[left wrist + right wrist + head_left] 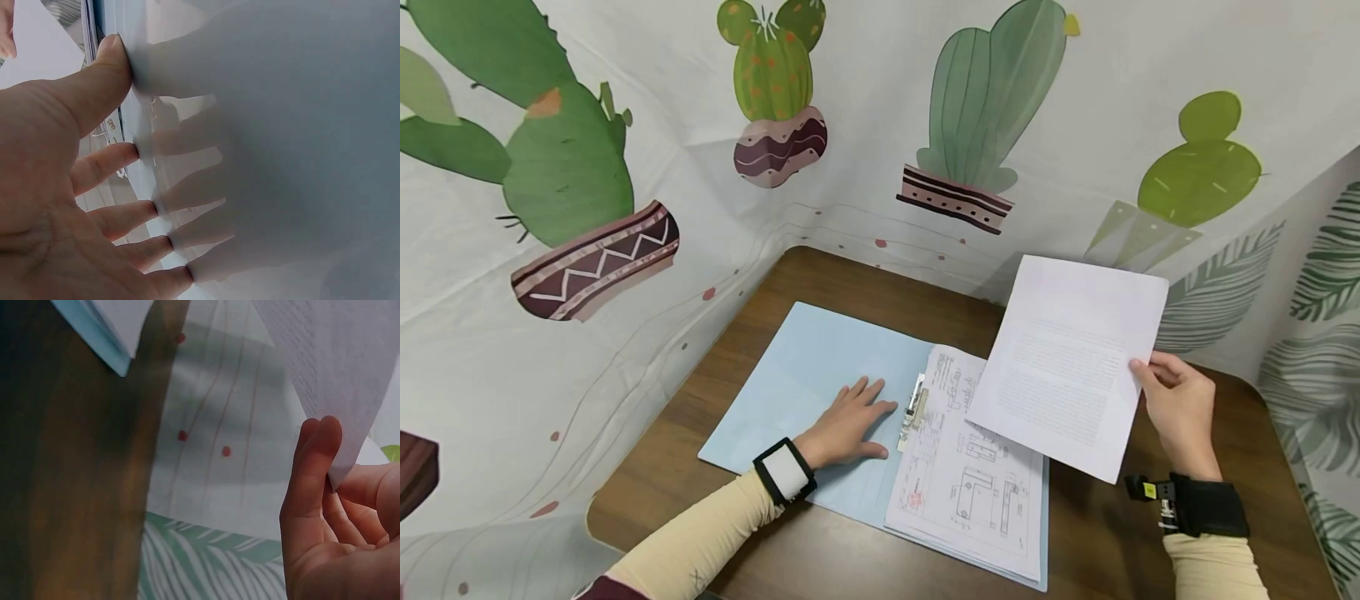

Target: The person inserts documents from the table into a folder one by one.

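Observation:
A light blue folder (820, 358) lies spread on the wooden table, with a metal clip (913, 408) along its middle. On its right half sits a stack of papers (955, 508), the top one printed with technical drawings and a red stamp. My left hand (846, 421) rests on the folder's left cover, fingers spread; in the left wrist view the fingertips touch the glossy cover (300, 156). Between thumb and fingers, my right hand (1180, 404) pinches the right edge of a printed sheet (1067, 367), held raised above the stack. The right wrist view shows that sheet's corner (350, 425) in the pinch.
The brown table (850, 550) has rounded corners. A white cloth (865, 100) with printed cacti hangs behind and to the left of it, and leaf-patterned cloth (1315, 358) hangs at the right.

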A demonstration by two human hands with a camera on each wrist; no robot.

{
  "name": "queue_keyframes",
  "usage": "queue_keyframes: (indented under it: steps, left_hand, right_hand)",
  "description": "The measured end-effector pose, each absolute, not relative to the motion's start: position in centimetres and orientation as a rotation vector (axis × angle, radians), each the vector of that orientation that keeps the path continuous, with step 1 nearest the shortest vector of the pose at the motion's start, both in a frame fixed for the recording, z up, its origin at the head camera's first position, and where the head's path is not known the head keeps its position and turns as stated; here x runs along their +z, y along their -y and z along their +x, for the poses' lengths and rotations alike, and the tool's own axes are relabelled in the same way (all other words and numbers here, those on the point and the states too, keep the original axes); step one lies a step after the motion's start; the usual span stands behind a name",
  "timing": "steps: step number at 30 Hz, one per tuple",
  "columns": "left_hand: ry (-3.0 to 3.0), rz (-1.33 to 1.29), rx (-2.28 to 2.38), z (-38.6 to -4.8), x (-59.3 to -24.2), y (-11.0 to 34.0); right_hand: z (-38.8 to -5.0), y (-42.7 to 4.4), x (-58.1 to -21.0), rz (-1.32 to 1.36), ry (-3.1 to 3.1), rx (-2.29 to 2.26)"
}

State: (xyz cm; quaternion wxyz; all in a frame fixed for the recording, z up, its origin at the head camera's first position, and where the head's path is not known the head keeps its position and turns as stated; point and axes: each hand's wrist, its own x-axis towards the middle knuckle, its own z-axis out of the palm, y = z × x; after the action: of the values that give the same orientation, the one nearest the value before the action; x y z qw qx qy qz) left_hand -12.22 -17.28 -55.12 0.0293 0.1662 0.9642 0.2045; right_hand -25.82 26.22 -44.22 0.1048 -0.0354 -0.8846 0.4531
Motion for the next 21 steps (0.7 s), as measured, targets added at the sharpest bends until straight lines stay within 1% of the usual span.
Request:
queue_keyframes:
  steps: [13,21]
  left_hand:
    - [-2.979,0.514,0.637,-12.2,-55.0,17.4]
    - [-2.975,0.518,0.642,-12.1,-54.9,17.3]
  right_hand:
    - [-22.7,-26.5,-48.4,-0.09,2.718,1.296]
    - [-20.9,-26.0,-50.1,-0.147,2.753,1.347]
